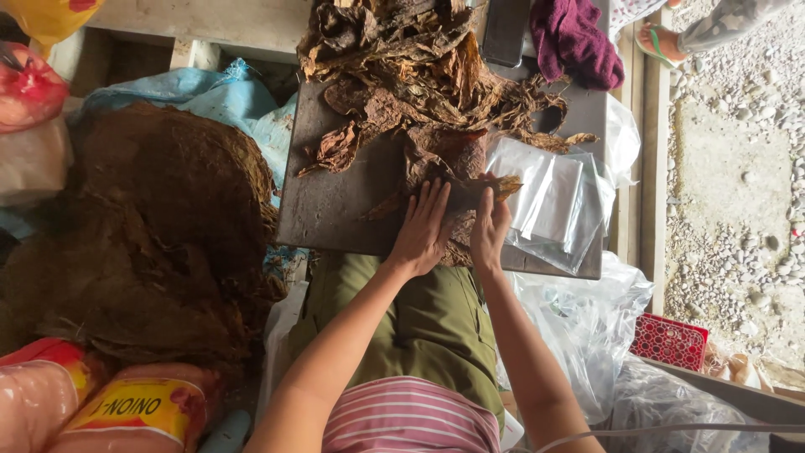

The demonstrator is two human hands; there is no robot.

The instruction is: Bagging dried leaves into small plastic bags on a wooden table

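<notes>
Where hands (419, 228) press: dried leaves (444, 159), clear bags (549, 201)

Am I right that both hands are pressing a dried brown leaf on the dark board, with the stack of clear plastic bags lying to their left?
Not quite: the head view shows the clear plastic bags to the right of the left hand and right hand, which do press the dried brown leaf on the dark board.

Dark board (323, 210), dried leaves (402, 67), clear bags (549, 201), maroon cloth (574, 38)
</notes>
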